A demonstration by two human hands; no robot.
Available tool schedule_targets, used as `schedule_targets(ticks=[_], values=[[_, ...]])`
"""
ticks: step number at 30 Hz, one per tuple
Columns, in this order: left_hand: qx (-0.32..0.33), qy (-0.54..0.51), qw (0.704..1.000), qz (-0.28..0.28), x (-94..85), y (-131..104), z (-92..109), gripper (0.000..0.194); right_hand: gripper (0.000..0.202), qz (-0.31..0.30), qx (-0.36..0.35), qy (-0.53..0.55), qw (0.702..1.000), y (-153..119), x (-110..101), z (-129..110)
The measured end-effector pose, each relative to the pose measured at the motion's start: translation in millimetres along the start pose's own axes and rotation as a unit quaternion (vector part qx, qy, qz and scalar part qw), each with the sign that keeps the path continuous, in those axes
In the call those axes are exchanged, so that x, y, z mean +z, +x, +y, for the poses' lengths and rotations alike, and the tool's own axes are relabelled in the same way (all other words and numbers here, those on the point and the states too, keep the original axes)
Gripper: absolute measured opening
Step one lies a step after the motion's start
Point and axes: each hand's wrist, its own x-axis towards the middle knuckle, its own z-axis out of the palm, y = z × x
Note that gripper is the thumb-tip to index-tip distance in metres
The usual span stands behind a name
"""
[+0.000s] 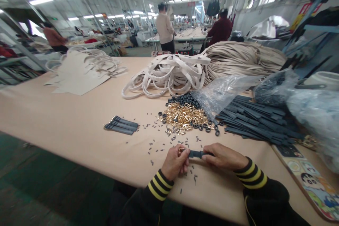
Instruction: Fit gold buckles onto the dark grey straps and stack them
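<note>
Holding dark strap [196,154] crosswise between hands [174,162], gold buckle [181,151] leftward.

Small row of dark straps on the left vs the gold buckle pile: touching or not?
Apart. Head view: bare tabletop shows between the right-hand ends of the dark straps and the gold buckle pile.

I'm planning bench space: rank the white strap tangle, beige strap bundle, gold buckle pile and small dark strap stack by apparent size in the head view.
1. White strap tangle and beige strap bundle: too alike to rank.
2. Gold buckle pile.
3. Small dark strap stack.
</note>
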Motion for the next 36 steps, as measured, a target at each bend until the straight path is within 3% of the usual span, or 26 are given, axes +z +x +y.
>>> schedule_targets(ticks=[5,8,12,18,23,30,33,36], values=[[0.018,0.028,0.999,0.009,3.2,0.0,-1.2,0.028,0.024,-0.064,-0.026,0.156,0.985,8.8,14.0,-5.2],[0.036,0.054,0.997,0.04,5.1,-0.4,-1.9,0.027,0.028,-0.071,-0.036,0.161,0.984,10.3,15.4,-6.3],[0.046,0.08,0.994,0.055,7.1,-1.5,-0.4,0.026,0.032,-0.019,-0.098,0.108,0.989,11.4,14.6,-7.1],[0.061,0.096,0.993,0.021,6.6,-3.7,1.8,0.026,0.033,0.012,-0.086,0.098,0.991,16.2,20.8,-2.4],[0.084,0.132,0.988,-0.021,6.4,-7.7,-2.5,0.028,0.043,-0.071,-0.033,0.172,0.982,12.5,27.4,-7.2],[0.078,0.139,0.985,-0.072,2.0,-5.1,-9.2,0.019,0.043,-0.031,-0.072,0.19,0.979,17.4,34.0,-12.6],[0.105,0.154,0.981,-0.049,-8.4,-0.5,-4.3,0.015,0.041,-0.016,-0.029,0.195,0.98,20.4,37.3,-8.4],[0.134,0.149,0.979,0.033,-39.2,5.8,11.0,0.013,0.041,-0.012,-0.011,0.21,0.977,22.2,36.3,-2.4]])
